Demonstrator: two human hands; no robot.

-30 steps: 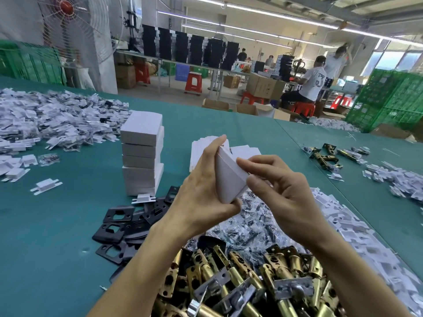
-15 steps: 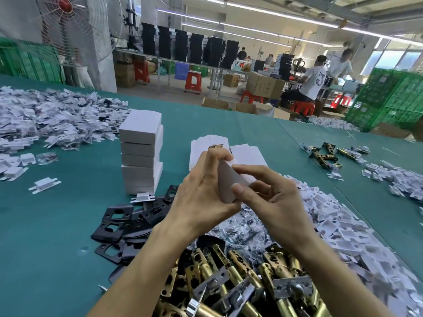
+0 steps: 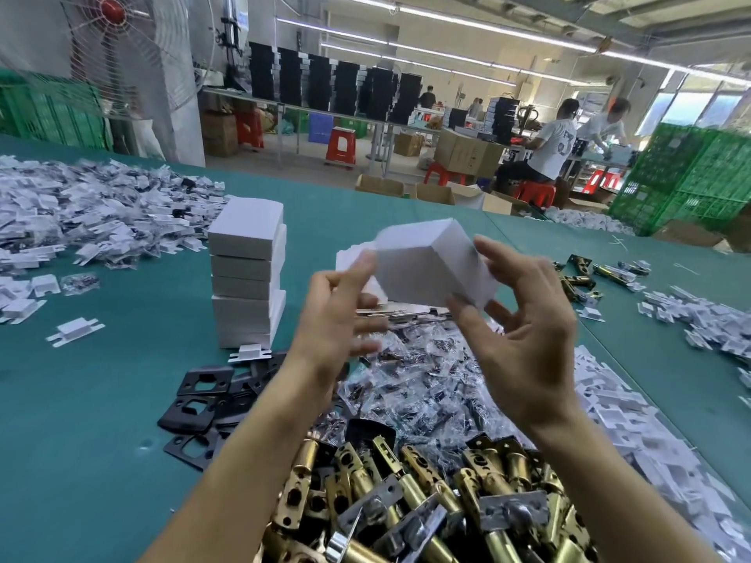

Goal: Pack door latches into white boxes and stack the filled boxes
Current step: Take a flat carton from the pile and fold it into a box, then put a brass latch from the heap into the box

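Observation:
I hold a white box [image 3: 426, 266] up over the green table [image 3: 101, 400], popped open into its box shape and tilted. My left hand [image 3: 337, 319] pinches its left end with thumb and forefinger; the other fingers are blurred. My right hand [image 3: 524, 331] grips its right end between thumb below and fingers above. A stack of filled white boxes [image 3: 248, 274] stands to the left. A heap of brass door latches [image 3: 406, 501] lies under my forearms.
Black strike plates [image 3: 203, 404] lie left of my left arm, bagged screws [image 3: 414, 379] below the hands. White card inserts are heaped at the right [image 3: 609, 408] and far left [image 3: 81, 213]. Flat box blanks [image 3: 349, 253] lie behind the box. Loose latches [image 3: 581, 274] lie farther right.
The flat folded blank between my hands has been opened into a full box shape. My hands have spread apart to its two ends and lifted slightly.

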